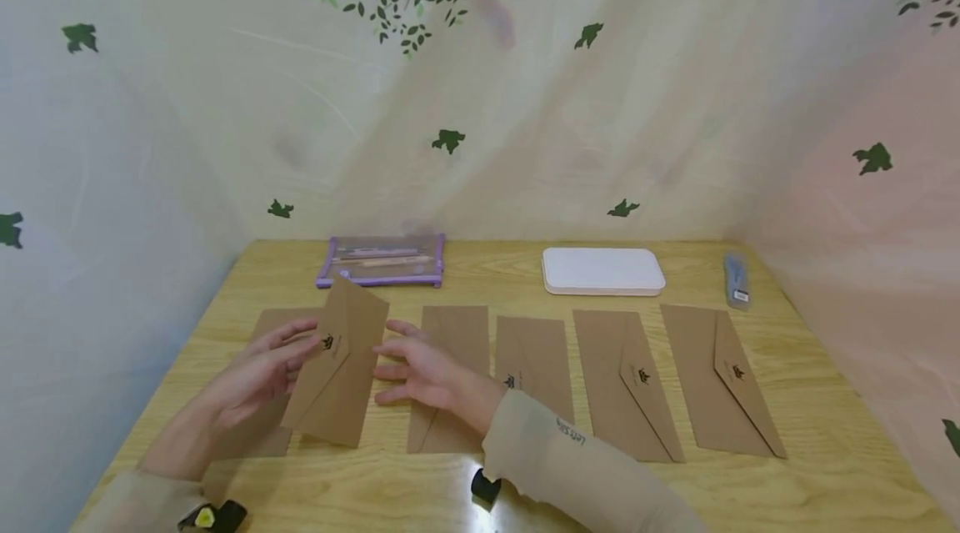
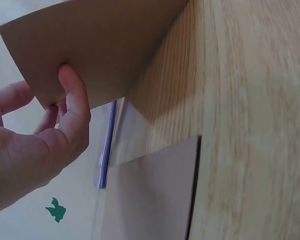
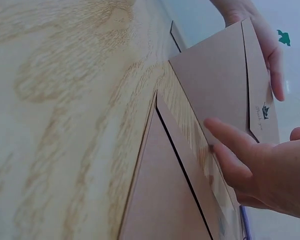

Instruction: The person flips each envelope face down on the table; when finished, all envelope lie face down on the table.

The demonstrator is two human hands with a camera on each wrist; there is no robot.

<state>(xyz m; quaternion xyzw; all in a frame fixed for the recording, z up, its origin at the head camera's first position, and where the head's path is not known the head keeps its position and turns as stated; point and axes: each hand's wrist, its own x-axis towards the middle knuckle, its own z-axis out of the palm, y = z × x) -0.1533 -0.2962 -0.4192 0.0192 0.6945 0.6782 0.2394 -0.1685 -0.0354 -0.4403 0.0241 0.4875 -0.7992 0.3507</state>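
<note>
Envelope (image 1: 337,373) held up, tilted, over the left part of the wooden table (image 1: 832,433). Left to right: flat envelope (image 1: 262,433) partly hidden by the left hand (image 1: 255,379), which pinches the raised one at its left edge; purple-edged pencil case (image 1: 384,262) behind; right hand (image 1: 431,370) at the raised one's right edge, fingers spread, not grasping, contact unclear; four more envelopes (image 1: 611,383) flat in a row; white case (image 1: 603,270) behind them; small grey-blue packet (image 1: 737,276) far right.

Tilted brown envelope (image 3: 217,80)
I see the left hand (image 3: 265,44) behind it, the right hand (image 3: 270,167) beside it, another envelope (image 3: 157,185) on the table (image 3: 65,125).
</note>
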